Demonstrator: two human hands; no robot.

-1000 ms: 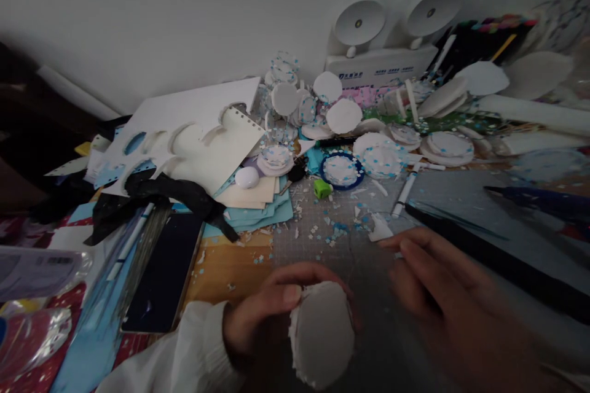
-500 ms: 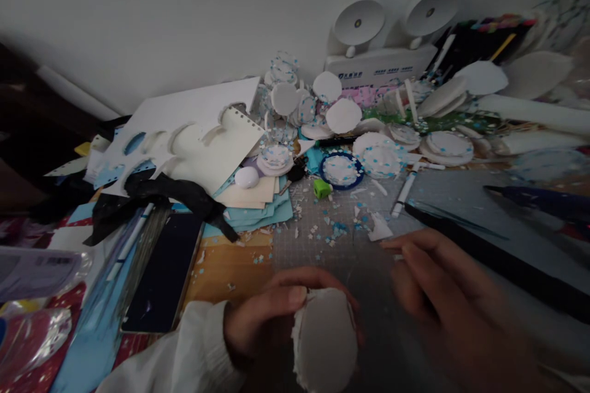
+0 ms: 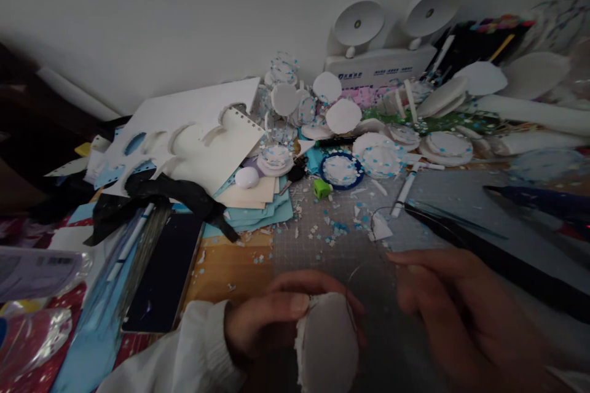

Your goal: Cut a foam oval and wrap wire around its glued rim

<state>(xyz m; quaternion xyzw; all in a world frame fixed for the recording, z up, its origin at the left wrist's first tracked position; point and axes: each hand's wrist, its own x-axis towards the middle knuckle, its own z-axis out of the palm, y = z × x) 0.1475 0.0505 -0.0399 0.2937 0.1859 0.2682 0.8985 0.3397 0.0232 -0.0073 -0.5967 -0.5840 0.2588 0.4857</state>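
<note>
My left hand is closed round a white disc with a flat oval face and a ragged, torn-looking edge, at the bottom middle. My right hand is to its right, thumb and forefinger pinched on a thin dark strand, either thread or fine wire. The strand curves from the fingertips toward the disc's upper right edge, and a loop of it rises over a white paper scrap. Its join with the disc is too fine to make out.
Behind my hands, a grey cutting mat carries small star confetti and a green sharpener-like piece. White discs crowd the back. A phone lies left; a black tool and a blue glue gun lie right.
My right hand has shifted slightly down and right, and the dark strand now shows as a curve between it and the disc. My left hand and the disc have barely moved.
</note>
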